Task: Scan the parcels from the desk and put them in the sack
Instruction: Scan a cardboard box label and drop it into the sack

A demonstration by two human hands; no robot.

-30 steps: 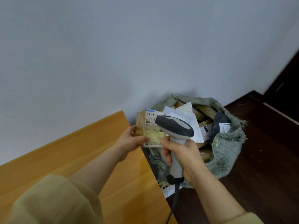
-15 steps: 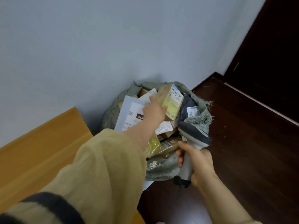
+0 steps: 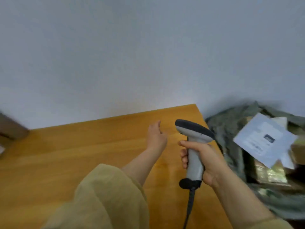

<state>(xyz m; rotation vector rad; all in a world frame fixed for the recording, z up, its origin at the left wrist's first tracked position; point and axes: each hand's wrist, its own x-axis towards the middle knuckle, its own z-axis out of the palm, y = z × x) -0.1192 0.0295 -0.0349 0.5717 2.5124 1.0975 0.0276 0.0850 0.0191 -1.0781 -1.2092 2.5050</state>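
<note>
Over the wooden desk (image 3: 82,162), left of the sack (image 3: 231,129) holding parcels (image 3: 264,141), the left hand (image 3: 156,138), now rid of its yellow parcel, hangs relaxed and empty, while the right hand (image 3: 201,161) still grips the scanner (image 3: 194,134).

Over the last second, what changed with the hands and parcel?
The left hand let go of the parcel at the sack and swung back over the desk, open and empty. The right hand grips the scanner as before.
</note>
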